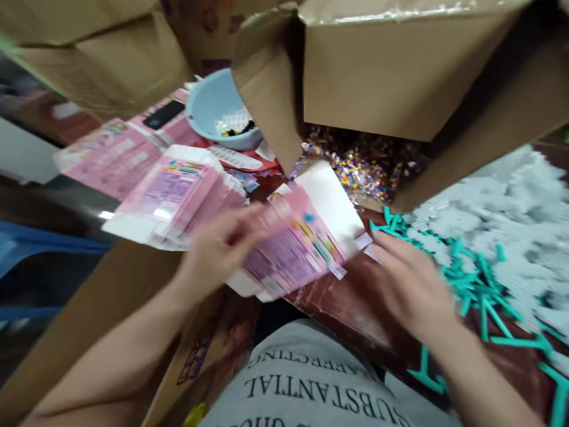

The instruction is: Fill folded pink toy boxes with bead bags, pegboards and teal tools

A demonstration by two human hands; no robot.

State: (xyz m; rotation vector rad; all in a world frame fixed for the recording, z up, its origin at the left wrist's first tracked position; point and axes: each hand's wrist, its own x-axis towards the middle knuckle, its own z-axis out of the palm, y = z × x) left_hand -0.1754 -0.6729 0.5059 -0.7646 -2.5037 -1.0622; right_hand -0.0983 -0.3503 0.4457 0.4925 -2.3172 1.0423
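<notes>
A stack of flat pink cartons lies at the left on the counter; the left hand pinches one pink carton by its near edge, holding it tilted above the counter; to square it up cleanly, that grip should probably stay at the fold; the right hand, fingers loosely spread, hovers beside the carton's flap, near teal plastic pieces and white pegboards.

Even indoor light, heavy motion blur across the whole view.
Both hands and the pink carton smear most; glare streaks the tape on the far cardboard box, and shadow fills the dim near left edge.
</notes>
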